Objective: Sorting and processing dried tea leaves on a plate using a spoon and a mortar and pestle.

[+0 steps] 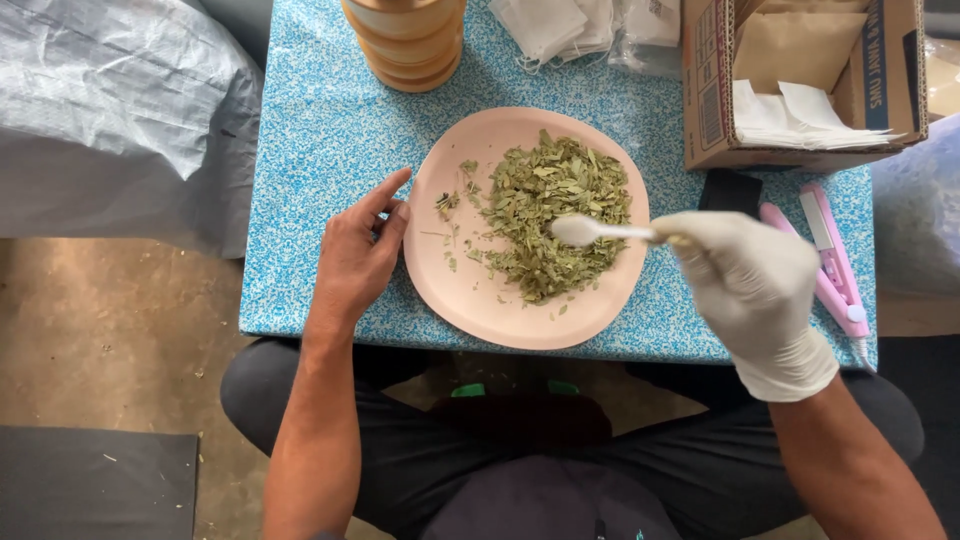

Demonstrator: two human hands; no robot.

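A pale pink plate [470, 290] lies on a blue speckled table [310, 150] and carries a heap of dried green leaves [550, 215]. My right hand [750, 285], in a white glove, grips a white plastic spoon [590, 231] whose bowl hovers over the right side of the heap. My bare left hand [360, 250] rests on the table against the plate's left rim, fingers loosely apart, holding nothing.
A tan ribbed jar [405, 40] stands at the table's back. Small white bags [560, 25] lie beside it. An open cardboard box [800, 80] with paper sits back right. A pink handheld sealer [830, 260] lies at the right edge. A grey sack [110, 110] sits left.
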